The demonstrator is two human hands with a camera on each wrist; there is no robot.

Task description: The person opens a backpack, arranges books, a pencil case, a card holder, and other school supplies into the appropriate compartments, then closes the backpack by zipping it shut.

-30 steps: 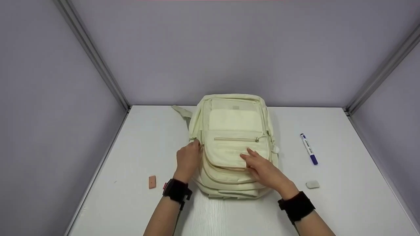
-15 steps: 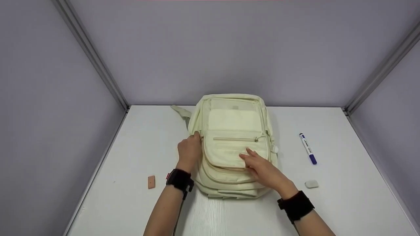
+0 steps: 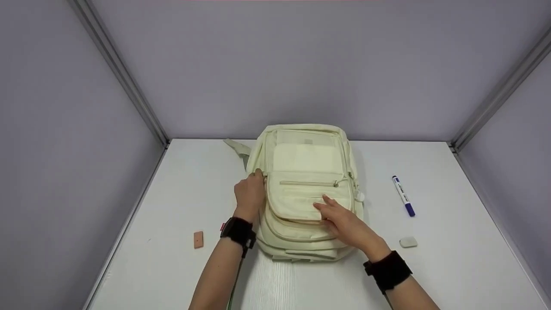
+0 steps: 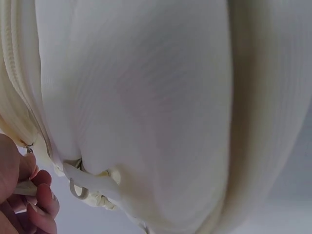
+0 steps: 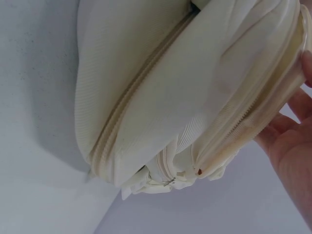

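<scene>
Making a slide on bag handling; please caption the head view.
Left hand pinches a zipper pull at the cream backpack's side; right hand rests on its front pocket.

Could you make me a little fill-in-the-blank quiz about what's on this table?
1. Both hands rest on a cream-coloured ____.
2. The left hand pinches a zipper ____ at the bag's side.
3. The marker has a ____ cap.
4. The orange eraser lies on the person's ____ side.

Missing words: backpack; pull; blue; left
</scene>
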